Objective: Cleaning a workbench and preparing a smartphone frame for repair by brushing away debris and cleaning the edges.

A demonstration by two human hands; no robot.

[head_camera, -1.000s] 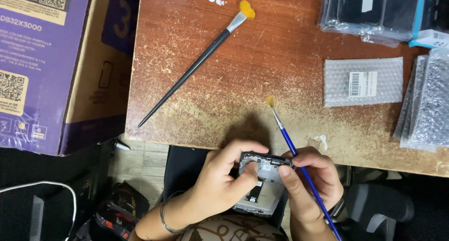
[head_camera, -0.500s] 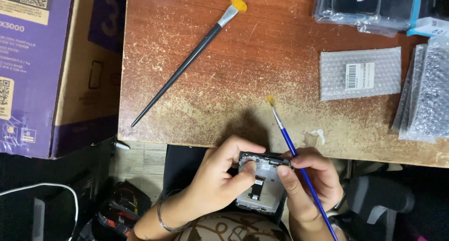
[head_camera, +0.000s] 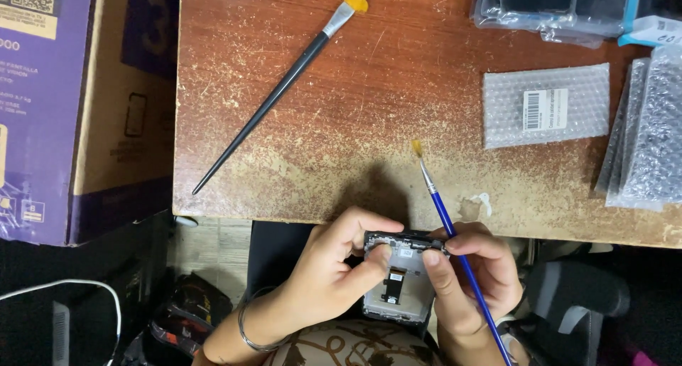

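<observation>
My left hand (head_camera: 330,270) and my right hand (head_camera: 472,281) both hold an opened phone frame (head_camera: 399,281) just below the table's near edge. The frame is grey inside with a black flex strip down its middle. Left thumb and fingers pinch its top left corner. My right thumb presses on its top right part. A thin blue paintbrush (head_camera: 455,249) also rests in my right hand, its yellow tip pointing up over the worn brown table (head_camera: 398,89).
A long black brush (head_camera: 277,96) with a yellow-tipped head lies diagonally on the table. A bubble-wrap pouch (head_camera: 545,107) with a label lies at right, more wrapped packets (head_camera: 643,132) beyond it. A purple cardboard box (head_camera: 64,103) stands at left. Cables lie on the floor.
The view has shifted slightly, so the table sits more to the right. Both hands stay on the phone frame with small finger movements; the blue brush stays in my right hand.
</observation>
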